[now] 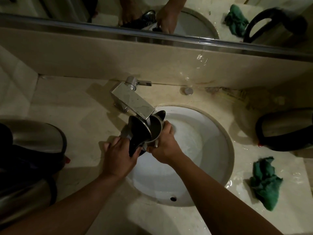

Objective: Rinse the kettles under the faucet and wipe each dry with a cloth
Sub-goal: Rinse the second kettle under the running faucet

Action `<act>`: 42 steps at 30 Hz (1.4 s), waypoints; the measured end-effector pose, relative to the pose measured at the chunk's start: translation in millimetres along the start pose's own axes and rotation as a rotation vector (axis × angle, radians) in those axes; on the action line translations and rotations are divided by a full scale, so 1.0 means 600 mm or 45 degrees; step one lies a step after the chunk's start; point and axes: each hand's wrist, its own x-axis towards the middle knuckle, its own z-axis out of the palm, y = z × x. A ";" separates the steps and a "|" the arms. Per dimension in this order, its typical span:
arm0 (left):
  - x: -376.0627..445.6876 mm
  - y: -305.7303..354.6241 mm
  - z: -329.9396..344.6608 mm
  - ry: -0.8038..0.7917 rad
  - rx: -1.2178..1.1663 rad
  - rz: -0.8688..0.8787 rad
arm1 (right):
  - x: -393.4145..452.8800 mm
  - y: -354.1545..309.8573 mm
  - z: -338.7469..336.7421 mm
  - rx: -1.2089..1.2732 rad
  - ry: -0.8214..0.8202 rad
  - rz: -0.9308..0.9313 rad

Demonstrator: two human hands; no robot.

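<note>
A steel kettle (153, 130) with its black lid flipped open is held over the white sink (215, 133), its mouth right under the chrome faucet (133, 100) spout. My left hand (118, 155) grips the kettle's black handle and lid at the left. My right hand (164, 143) wraps around the steel body from the right. A crumpled green cloth (264, 182) lies on the wet counter right of the sink. No water stream is plainly visible.
Another steel kettle with a black handle (286, 131) stands at the right counter edge. Two more kettles (33, 136) (22, 200) sit at the left. A mirror (186, 17) runs along the back wall. Water pools on the marble counter (76, 107) near the cloth.
</note>
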 end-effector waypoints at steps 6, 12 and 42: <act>0.002 -0.002 0.003 -0.047 -0.008 -0.036 | -0.001 -0.001 -0.004 0.027 -0.004 -0.022; 0.002 -0.004 0.006 -0.043 0.038 -0.007 | -0.007 0.001 -0.005 0.029 -0.005 -0.015; 0.000 -0.003 0.003 -0.024 0.021 0.031 | -0.009 0.003 -0.004 0.006 0.029 -0.042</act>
